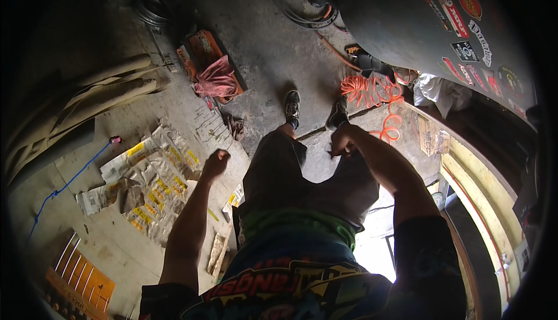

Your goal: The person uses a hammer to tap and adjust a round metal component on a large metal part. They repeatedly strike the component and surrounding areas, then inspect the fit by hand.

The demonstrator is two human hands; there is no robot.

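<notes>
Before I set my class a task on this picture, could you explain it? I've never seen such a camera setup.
There is no machine here, just a person with two bare hands. The single picture comes from a wide fisheye camera worn on the head, looking down, so straight edges bend near the rim.

The left hand is out to the person's left; the right hand is near the right knee. Whether either holds anything is too unclear to tell.

On the grey concrete floor lie a thin, coiled orange hose and a worn orange box with a crumpled red cloth on it.
</notes>
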